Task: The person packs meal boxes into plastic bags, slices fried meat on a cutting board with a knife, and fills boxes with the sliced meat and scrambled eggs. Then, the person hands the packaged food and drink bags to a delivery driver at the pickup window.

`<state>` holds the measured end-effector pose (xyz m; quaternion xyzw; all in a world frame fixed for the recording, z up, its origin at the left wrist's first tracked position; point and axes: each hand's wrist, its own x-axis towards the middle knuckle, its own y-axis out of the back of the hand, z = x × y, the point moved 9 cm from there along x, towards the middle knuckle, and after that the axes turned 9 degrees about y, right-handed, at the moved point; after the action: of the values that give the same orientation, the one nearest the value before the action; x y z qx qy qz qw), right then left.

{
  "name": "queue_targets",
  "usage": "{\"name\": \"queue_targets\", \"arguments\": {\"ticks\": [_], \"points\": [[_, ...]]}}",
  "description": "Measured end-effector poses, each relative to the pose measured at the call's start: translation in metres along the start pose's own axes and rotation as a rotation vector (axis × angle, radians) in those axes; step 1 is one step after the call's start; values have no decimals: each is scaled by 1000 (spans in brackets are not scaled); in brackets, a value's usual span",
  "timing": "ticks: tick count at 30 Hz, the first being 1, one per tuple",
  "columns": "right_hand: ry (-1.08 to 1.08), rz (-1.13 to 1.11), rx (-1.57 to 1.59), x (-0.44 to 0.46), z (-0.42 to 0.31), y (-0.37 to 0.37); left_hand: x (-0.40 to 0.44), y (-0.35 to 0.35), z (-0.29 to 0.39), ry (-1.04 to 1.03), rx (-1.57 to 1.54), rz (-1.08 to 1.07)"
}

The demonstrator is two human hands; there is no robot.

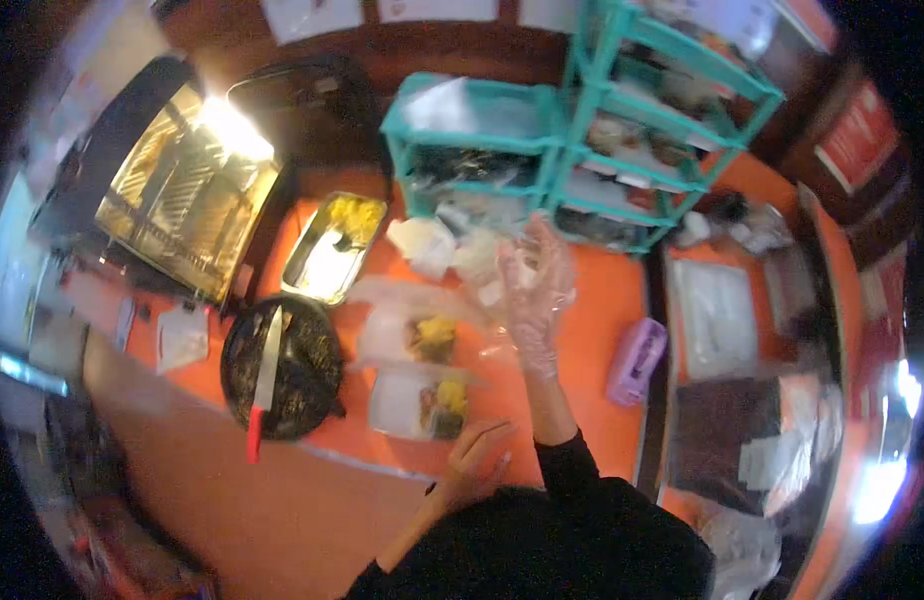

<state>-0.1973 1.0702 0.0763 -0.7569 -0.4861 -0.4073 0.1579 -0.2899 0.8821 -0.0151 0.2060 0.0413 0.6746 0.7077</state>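
Observation:
My left hand (477, 455), bare, rests at the near edge of the orange table with its fingers stretched out, close to an open white takeaway box (394, 402) of yellow food. My right hand (532, 285) wears a clear plastic glove and is raised over the table near crumpled white bags (479, 260). Its fingers look apart, slightly blurred, and I see nothing held in them. Behind the first box lies a second open takeaway box (384, 338), also with yellow food (437, 338) in it.
A knife with a red handle (266, 372) lies across a round black board or pan (307, 365). Behind stand a metal tray (307, 265) of yellow food, a lit glass cabinet (187, 195) and teal racks (472, 100). At right are a purple pack (638, 362) and plastic bags (715, 320).

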Motion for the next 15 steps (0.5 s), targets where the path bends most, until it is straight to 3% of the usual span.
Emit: {"name": "queue_targets", "arguments": {"ticks": [4,6,8,10,12,13,14,15], "points": [[-79,315,-229,81,54,108,-15,30,-32,69,106,254],[-13,248,-501,138,53,148,-16,36,-42,80,151,215],[225,266,-746,193,66,166,-12,34,-51,98,203,187],[322,165,-822,250,88,160,-5,28,-65,181,114,155],[124,-92,-983,308,148,138,5,19,-62,117,166,148],[127,-81,-981,332,174,131,11,12,-58,66,217,141],[412,-66,-1085,349,185,112,16,6,-53,19,267,133],[556,-62,-1131,349,192,103,23,5,-43,84,298,85]]}}
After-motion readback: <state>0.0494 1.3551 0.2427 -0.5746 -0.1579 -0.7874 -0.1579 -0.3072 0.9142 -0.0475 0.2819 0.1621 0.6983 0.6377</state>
